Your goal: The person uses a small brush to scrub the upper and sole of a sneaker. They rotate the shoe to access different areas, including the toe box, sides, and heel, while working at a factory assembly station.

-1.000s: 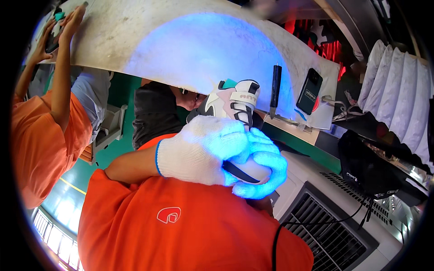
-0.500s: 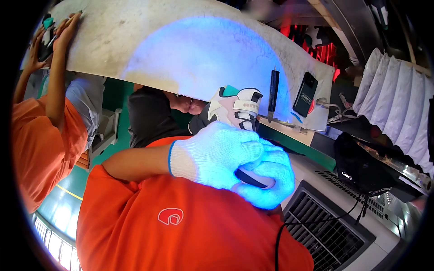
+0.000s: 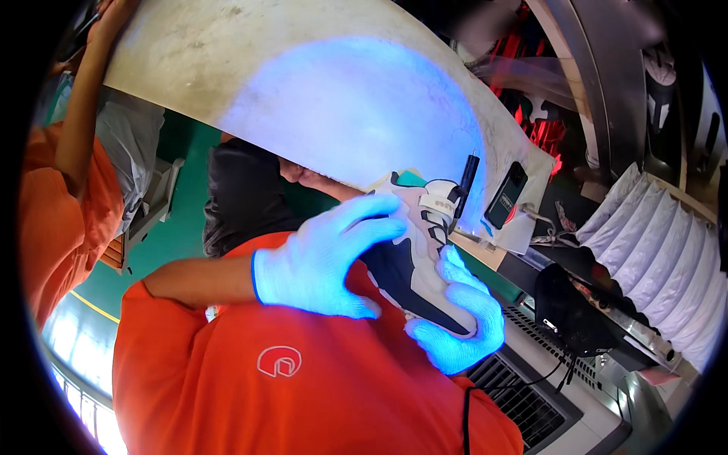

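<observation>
Gloved fingers (image 3: pixel 379 228) of both hands meet on a pale shoe (image 3: pixel 425 258); the right ones clamp its toe.
The left hand (image 3: pixel 318 262) spreads its fingers against the shoe's near side, thumb held apart below them, though whether the thumb touches cannot be told; the right hand (image 3: pixel 464 326) curls round the toe; the shoe slants between the two sets of fingers, its green-lined opening just beyond the left fingertips; past the right fingers, over the tabletop (image 3: pixel 178 68), are a slim black tool (image 3: pixel 469 176) and, farther right, a dark phone (image 3: pixel 506 195); a black bag (image 3: pixel 569 311) sits right of the right fingers; a co-worker's arm (image 3: pixel 80 133) shows well left of the left fingers.
</observation>
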Action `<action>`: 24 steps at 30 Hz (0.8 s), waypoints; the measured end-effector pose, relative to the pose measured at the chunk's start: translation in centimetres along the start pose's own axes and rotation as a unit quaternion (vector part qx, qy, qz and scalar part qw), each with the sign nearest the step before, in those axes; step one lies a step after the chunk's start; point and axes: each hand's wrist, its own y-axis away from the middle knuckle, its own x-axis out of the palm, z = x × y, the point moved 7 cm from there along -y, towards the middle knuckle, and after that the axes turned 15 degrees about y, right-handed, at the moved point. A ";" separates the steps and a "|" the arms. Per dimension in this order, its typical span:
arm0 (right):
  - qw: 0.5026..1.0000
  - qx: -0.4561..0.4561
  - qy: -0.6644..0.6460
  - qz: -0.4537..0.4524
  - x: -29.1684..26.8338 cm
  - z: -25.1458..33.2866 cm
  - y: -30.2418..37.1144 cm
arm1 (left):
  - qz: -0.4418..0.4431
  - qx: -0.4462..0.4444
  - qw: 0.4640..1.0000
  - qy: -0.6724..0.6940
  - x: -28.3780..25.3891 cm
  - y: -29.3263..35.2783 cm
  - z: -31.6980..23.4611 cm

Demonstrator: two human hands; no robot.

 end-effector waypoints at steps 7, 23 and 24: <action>0.996 -0.052 0.067 0.003 1.4 1.8 -2.0 | 0.006 0.035 0.999 -0.019 0.5 -1.6 -0.9; 0.936 -0.069 -0.058 -0.340 0.0 -8.1 4.6 | 0.207 -0.036 0.974 -0.087 5.4 -8.9 -1.0; 0.948 -0.028 -0.116 -0.294 0.8 -9.3 4.5 | 0.213 -0.039 0.964 -0.157 5.6 -9.5 -0.4</action>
